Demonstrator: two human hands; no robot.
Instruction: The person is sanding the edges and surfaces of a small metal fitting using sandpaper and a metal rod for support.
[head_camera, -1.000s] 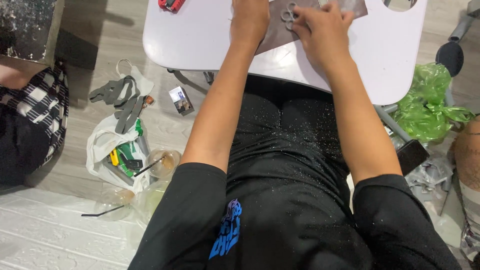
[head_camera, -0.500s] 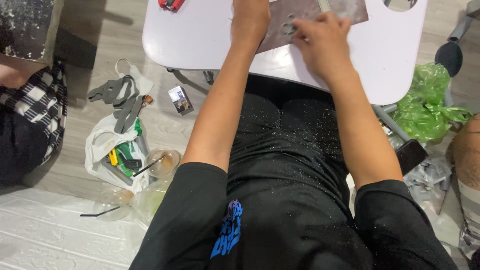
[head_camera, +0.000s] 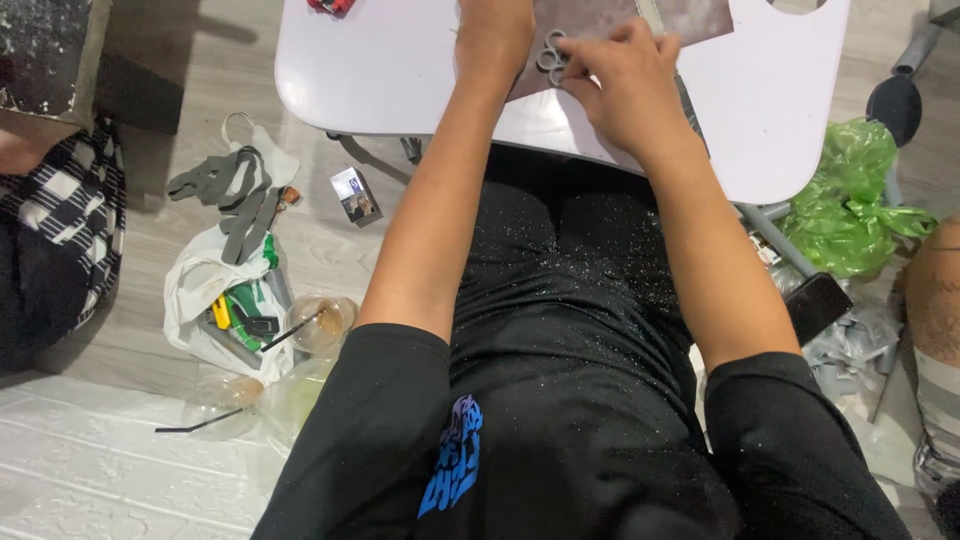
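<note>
Hands on the worktop (head_camera: 380, 70): right hand (head_camera: 625, 85) pinches grey rings (head_camera: 551, 55); left hand (head_camera: 495, 30) presses the dark sheet (head_camera: 600, 15), its grip unclear.

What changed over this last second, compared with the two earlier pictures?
The right hand shifted a little left, its fingertips now at the small grey rings on the dark sheet. Whether it grips them is unclear. The left hand stayed pressed on the sheet. The white table and floor clutter look unchanged.

Head-worn view, steeply downward, close
</note>
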